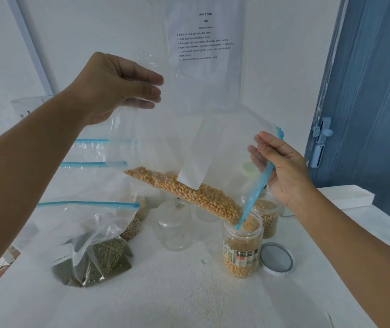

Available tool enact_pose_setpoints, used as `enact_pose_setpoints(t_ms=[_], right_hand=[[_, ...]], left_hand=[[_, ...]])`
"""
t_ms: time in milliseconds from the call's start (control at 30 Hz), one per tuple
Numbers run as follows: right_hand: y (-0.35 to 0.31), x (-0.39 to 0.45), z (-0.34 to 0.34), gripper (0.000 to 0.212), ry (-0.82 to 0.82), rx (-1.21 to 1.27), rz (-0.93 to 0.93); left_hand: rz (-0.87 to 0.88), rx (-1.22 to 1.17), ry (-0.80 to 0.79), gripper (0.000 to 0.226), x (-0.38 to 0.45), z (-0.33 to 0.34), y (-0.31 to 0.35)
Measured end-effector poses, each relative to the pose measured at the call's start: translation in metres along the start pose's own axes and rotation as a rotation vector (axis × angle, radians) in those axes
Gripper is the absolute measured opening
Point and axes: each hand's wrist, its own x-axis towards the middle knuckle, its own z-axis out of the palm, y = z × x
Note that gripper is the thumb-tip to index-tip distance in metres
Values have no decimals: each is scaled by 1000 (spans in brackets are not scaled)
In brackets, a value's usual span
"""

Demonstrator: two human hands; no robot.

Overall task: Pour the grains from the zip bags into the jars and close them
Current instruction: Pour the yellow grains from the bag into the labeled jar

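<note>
A clear zip bag of yellow corn kernels (189, 192) hangs tilted over the table, its blue zip mouth dipping into an open labelled jar (242, 252) partly filled with corn. My left hand (116, 88) pinches the bag's raised bottom corner high at the left. My right hand (281, 166) grips the blue zip edge just above the jar. The jar's white lid (276, 258) lies flat to its right. An empty clear jar (174, 223) stands in the middle. A bag of green grains (94, 259) lies at the front left.
More zip bags (90, 164) with pale grains lean behind at the left. A filled jar of beige grains (268, 216) stands behind the corn jar. A white box (345, 197) sits at the right edge, beside a blue door (366, 91). An instruction sheet (204, 39) hangs on the wall.
</note>
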Motion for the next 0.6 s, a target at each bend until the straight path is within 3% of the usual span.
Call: enact_pose_setpoints(t_ms=[600], right_hand=[[0, 0, 1, 24, 22, -25, 5]], left_hand=[[-4, -13, -38, 34, -1, -5, -8]])
